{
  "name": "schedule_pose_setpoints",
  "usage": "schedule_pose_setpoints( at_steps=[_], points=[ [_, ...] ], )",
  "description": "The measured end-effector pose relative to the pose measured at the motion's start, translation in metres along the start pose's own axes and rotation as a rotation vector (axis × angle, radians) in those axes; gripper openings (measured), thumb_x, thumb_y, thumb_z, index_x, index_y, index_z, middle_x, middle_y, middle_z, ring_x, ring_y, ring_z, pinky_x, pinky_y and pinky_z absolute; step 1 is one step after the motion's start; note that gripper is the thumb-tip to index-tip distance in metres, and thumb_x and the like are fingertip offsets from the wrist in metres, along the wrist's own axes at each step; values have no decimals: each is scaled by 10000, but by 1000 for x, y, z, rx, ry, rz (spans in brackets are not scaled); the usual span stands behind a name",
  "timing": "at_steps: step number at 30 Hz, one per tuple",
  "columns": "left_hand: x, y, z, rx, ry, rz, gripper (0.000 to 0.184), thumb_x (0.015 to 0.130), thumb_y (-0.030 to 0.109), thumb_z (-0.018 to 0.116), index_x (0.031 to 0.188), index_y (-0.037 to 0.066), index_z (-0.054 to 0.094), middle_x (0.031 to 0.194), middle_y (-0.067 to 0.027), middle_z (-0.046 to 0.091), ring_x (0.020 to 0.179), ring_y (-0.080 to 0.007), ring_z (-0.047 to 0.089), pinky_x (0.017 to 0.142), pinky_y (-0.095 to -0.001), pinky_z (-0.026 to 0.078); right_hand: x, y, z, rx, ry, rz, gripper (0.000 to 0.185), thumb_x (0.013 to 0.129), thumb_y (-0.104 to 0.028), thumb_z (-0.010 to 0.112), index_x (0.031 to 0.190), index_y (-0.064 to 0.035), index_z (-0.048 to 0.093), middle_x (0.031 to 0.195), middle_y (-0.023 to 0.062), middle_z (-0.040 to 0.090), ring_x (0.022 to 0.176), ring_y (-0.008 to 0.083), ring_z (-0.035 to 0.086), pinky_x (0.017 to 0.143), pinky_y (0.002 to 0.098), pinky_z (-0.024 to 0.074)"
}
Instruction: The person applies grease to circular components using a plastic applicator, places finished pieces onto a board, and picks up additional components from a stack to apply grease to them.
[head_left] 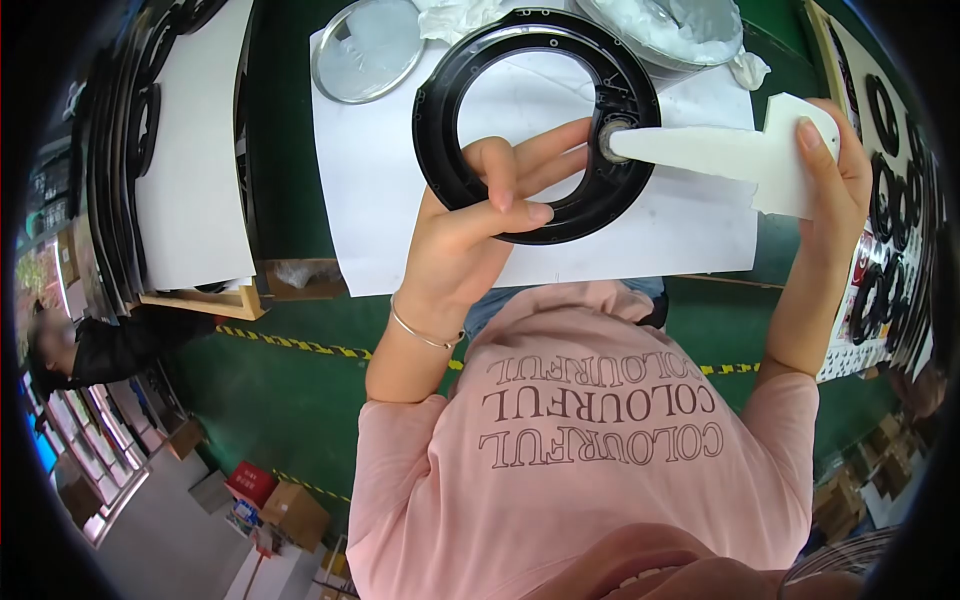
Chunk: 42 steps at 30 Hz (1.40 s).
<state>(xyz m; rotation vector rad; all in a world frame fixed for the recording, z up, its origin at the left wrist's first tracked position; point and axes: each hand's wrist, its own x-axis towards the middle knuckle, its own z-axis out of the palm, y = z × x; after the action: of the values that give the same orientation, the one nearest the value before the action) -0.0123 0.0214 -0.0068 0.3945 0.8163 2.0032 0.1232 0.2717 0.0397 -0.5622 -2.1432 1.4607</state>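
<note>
My left hand (465,215) is closed on a black ring (435,130), with its thumb on the near rim and fingers reaching through the opening and beneath the right side. At that side, the ring has a round greyish hub (612,140). My right hand (840,175) pinches the wide end of a flat white piece (700,155) between thumb and fingers. The piece's narrow end touches or overlaps the hub; exact contact is unclear. Both objects are above a white sheet (400,250) on the green table.
A round transparent lid or dish (368,50) lies at the back left. Behind the ring are crumpled white tissue (450,18) and a tub (670,35) with white material. Racks of black rings (882,115) stand right; stacked boards (195,150) stand left. Another person (110,348) is far left.
</note>
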Motion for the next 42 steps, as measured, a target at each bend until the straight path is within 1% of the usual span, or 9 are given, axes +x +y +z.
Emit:
schedule_pose_setpoints(
  at_steps=[6, 8, 10, 15, 17, 23, 29, 36, 42],
  points=[
    [-2, 1, 2, -9, 16, -1, 283, 618, -117, 482, 604, 163, 443, 1257, -312, 362, 1198, -410, 353, 1025, -443, 226, -1, -6, -3, 20, -36, 22, 303, 806, -242, 599, 994, -6, 562, 838, 37, 584, 735, 71, 540, 649, 169, 406],
    [-2, 1, 2, 19, 0, 3, 282, 620, -117, 479, 607, 163, 443, 1259, -316, 358, 1201, -411, 348, 1024, -443, 228, 2, -7, -1, -72, -14, -40, 293, 812, -236, 591, 993, -7, 565, 834, 34, 585, 721, 68, 540, 638, 165, 407],
    [-2, -1, 2, -54, 33, 35, 240, 623, -124, 510, 599, 101, 428, 1199, -293, 441, 1147, -410, 416, 982, -448, 305, 3, -8, -5, -50, 16, -38, 291, 813, -234, 590, 992, -6, 564, 830, 33, 584, 716, 67, 540, 635, 163, 406],
    [-3, -2, 4, -88, 44, 22, 239, 624, -124, 509, 598, 99, 426, 1206, -294, 433, 1150, -410, 412, 988, -451, 297, 1, -10, -4, 0, 32, -22, 291, 812, -238, 590, 989, -8, 563, 825, 28, 583, 709, 63, 539, 630, 162, 408],
    [-3, -2, 4, -97, 35, 18, 240, 623, -125, 508, 598, 99, 425, 1209, -294, 430, 1152, -410, 410, 990, -453, 294, 0, -11, 0, 14, -78, 18, 287, 809, -234, 592, 986, -10, 562, 822, 27, 585, 708, 59, 538, 629, 164, 411],
    [-6, 0, 1, -85, 28, 42, 245, 622, -134, 496, 600, 100, 426, 1219, -289, 423, 1162, -408, 400, 993, -452, 293, 3, -13, 1, 45, 24, 45, 285, 801, -223, 584, 976, 0, 553, 813, 29, 561, 706, 70, 518, 620, 172, 392],
    [-8, 6, 4, -78, 25, 21, 256, 622, -141, 490, 600, 106, 430, 1227, -288, 415, 1165, -408, 396, 990, -447, 301, 2, -22, 10, -29, -100, -54, 280, 809, -243, 588, 972, -17, 563, 807, 38, 588, 698, 68, 552, 621, 166, 418],
    [-12, 7, 2, -88, 43, 56, 261, 631, -146, 486, 601, 108, 430, 1232, -292, 406, 1166, -409, 395, 979, -442, 321, 0, -24, 10, 43, 20, -25, 278, 814, -239, 582, 973, -12, 563, 793, 30, 584, 670, 61, 546, 587, 165, 417],
    [-12, 8, 4, -43, 35, 72, 264, 630, -153, 487, 597, 102, 427, 1242, -291, 396, 1179, -407, 381, 972, -427, 332, 0, -25, 19, 82, -85, 10, 285, 807, -241, 586, 971, -8, 564, 776, 27, 586, 668, 59, 553, 575, 173, 427]
  ],
)
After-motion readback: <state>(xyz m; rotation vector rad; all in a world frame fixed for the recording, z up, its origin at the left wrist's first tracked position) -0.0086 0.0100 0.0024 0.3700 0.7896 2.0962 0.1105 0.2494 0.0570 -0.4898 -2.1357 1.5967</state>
